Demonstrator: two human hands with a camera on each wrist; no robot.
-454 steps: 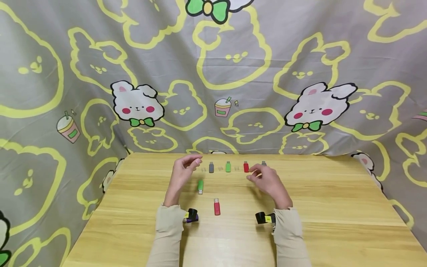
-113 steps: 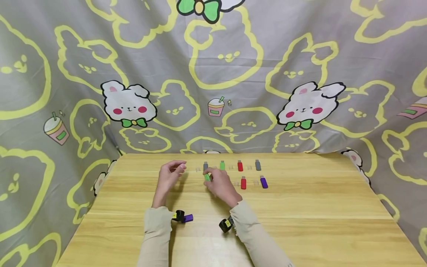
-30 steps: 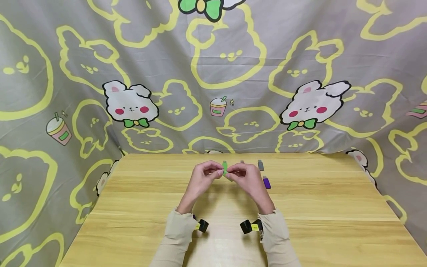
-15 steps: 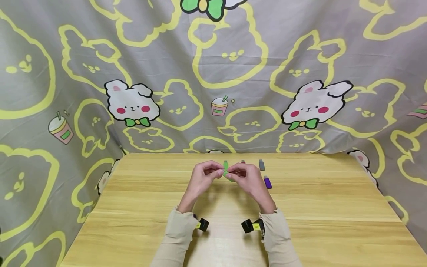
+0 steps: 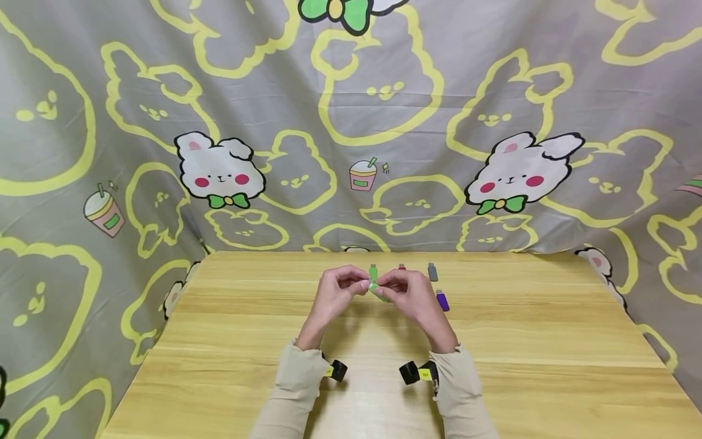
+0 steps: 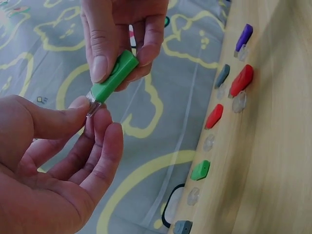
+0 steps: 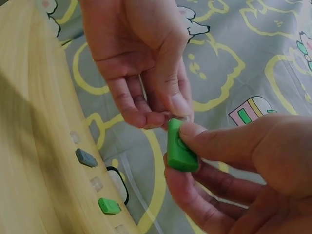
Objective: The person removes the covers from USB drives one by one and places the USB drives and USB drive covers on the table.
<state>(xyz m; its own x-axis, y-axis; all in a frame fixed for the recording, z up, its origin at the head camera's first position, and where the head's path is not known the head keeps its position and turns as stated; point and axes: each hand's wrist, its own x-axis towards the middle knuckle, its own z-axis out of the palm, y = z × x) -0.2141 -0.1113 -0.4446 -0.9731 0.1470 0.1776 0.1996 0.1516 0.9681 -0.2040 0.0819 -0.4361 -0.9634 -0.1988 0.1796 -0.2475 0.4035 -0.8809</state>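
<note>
Both hands meet over the far middle of the table around a green USB stick [image 6: 114, 75]. My right hand [image 5: 408, 289] pinches its green body between thumb and fingers. With thumb and fingertips, my left hand [image 5: 337, 291] pinches a clear cap [image 6: 92, 108] at the metal plug end. The cap is around the plug or right at its tip; how far on it sits is partly covered by the left fingers. In the head view the hands hide most of this stick and some things behind it.
On the wooden table [image 5: 219, 341] lie more USB sticks: purple [image 5: 442, 300], grey [image 5: 432, 272], red [image 6: 242, 80], another red [image 6: 214, 116], green [image 6: 200, 170] and another grey [image 7: 87, 157]. Clear caps [image 6: 193, 196] lie beside them. A patterned curtain [image 5: 307, 110] hangs behind the table.
Earlier the right hand carried the green USB stick while the left hand held nothing visible. Both hands then came together on it. Over the last second they have barely moved.
</note>
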